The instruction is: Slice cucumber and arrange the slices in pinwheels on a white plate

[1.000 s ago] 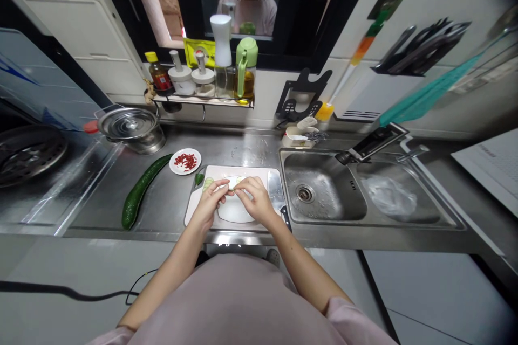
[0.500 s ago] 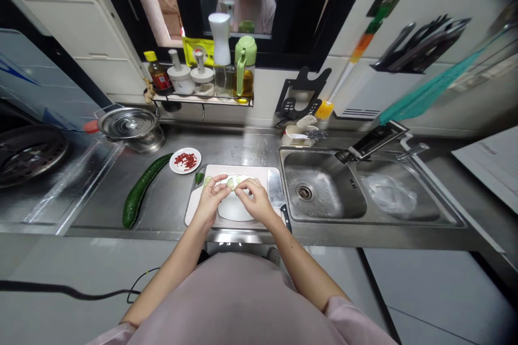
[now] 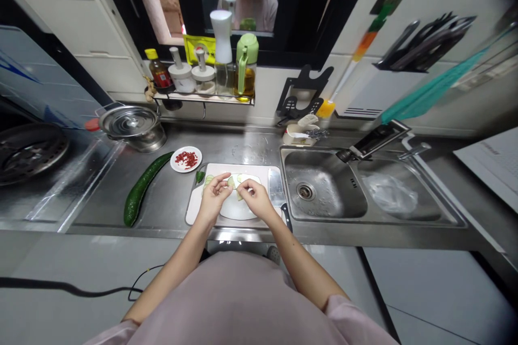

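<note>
Over a white plate [image 3: 238, 212] on the cutting board [image 3: 195, 215], my two hands are close together. My left hand [image 3: 214, 198] is closed, its thumb and fingers pinching pale green cucumber slices [image 3: 231, 181]; how many is hidden. My right hand [image 3: 256, 199] pinches a cucumber slice [image 3: 239, 198] that shows below its fingertips. Another slice [image 3: 240, 178] rests toward the plate's far rim. More slices [image 3: 209, 179] lie on the board's left side by a dark green cucumber end [image 3: 199, 177]. A cleaver [image 3: 275, 186] with a black handle lies along the board's right side.
Left of the board are a whole cucumber [image 3: 142, 188] and a small plate [image 3: 174, 166] of chopped red pieces. A lidded steel pot [image 3: 145, 137] stands behind them. The sink [image 3: 324, 213] is at right. A condiment shelf [image 3: 190, 98] hangs behind.
My hands have moved slightly apart. A slice now shows below my right fingertips, and the slice near the plate's far rim is more exposed. The view has shifted a little.
</note>
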A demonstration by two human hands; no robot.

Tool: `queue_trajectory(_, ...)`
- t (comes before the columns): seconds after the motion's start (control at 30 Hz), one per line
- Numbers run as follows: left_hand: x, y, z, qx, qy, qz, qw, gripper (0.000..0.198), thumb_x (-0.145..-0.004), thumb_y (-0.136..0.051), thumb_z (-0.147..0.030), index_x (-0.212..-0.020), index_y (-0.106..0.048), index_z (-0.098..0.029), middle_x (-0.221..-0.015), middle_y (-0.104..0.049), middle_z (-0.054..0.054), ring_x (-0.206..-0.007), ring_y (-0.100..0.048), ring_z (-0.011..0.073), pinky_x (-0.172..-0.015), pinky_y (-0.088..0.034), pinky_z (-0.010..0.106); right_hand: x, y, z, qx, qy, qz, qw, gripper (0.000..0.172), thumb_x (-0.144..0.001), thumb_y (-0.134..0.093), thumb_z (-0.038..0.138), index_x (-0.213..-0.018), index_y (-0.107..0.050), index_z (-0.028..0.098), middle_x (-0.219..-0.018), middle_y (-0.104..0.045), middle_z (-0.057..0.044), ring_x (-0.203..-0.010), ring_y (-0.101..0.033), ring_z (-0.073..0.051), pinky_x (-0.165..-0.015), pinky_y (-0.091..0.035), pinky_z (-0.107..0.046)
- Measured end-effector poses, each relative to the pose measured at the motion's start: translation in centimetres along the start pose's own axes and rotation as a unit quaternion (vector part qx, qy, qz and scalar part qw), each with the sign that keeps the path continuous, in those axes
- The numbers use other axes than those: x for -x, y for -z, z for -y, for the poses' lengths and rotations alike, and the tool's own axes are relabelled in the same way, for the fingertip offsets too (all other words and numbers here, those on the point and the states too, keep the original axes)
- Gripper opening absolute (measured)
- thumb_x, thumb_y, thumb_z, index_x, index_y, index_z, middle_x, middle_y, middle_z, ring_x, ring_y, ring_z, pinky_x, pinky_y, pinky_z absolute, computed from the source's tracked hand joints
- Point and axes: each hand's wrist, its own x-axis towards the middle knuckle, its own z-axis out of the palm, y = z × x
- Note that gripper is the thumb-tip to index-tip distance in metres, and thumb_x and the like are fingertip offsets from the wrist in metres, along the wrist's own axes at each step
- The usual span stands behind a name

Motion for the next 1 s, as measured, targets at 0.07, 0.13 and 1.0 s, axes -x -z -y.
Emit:
queue_trajectory(0.07,0.0,0.0,0.3,-0.006,-0.007,-0.007,1.0,0.048,-0.063,-0.075,-0.033,-0.108,-0.066,-0.019,-0.084,-0.064,0.002,-0.078,-0.058,0.0122,-0.075,-0.044,0.024,-0.1,0.0,-0.2,-0.019,-0.018,0.006,1.0,0.011,-0.076,-0.056,0.026,-0.07,-0.061,0.019,-0.071,-0.064,0.0,-0.068,-0.058,-0.013,-0.059,-0.043,-0.023)
queue_trajectory(0.13,-0.1,0.0,0.6,-0.015,-0.009,-0.012,1.0,0.047,-0.063,-0.075,-0.032,-0.107,-0.067,-0.019,-0.085,-0.064,0.002,-0.076,-0.057,0.0118,-0.073,-0.044,0.024,-0.2,0.0,-0.4,-0.031,-0.031,0.011,0.999,0.011,-0.075,-0.055,0.026,-0.069,-0.061,0.019,-0.07,-0.064,0.0,-0.067,-0.058,-0.013,-0.06,-0.044,-0.023)
queue_trajectory(1.0,-8.0,0.1,10.7,-0.29,0.052,-0.047,0.955,0.03,-0.066,-0.066,-0.023,-0.096,-0.064,-0.021,-0.071,-0.061,-0.004,-0.062,-0.056,0.0093,-0.061,-0.042,0.02,-6.6,1.0,-8.4,0.259,-0.101,0.058,0.959,0.013,-0.08,-0.054,0.022,-0.082,-0.067,0.02,-0.073,-0.065,0.001,-0.068,-0.055,-0.013,-0.064,-0.038,-0.021)
